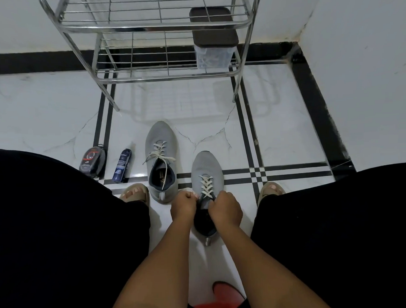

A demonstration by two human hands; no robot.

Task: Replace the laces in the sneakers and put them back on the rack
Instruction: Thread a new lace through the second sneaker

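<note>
Two grey sneakers stand on the tiled floor between my knees. The left sneaker (pixel 160 155) is laced with a white lace whose ends lie loose over its opening. The right sneaker (pixel 205 170) sits closer to me, its white lace (pixel 206 186) crossed up the front. My left hand (pixel 183 206) and my right hand (pixel 224 207) are both closed at the top of that lace, one on each side of the shoe's opening. The lace ends are hidden in my fists. A metal shoe rack (pixel 156 26) stands against the wall ahead.
A clear box with a dark lid (pixel 213 38) sits on the rack's lower shelf at the right. A shoe polish sponge (pixel 93 161) and a cleaner bottle (pixel 122 166) lie left of the sneakers. My sandalled feet (pixel 135 194) flank the shoes. A red object (pixel 225 298) is below.
</note>
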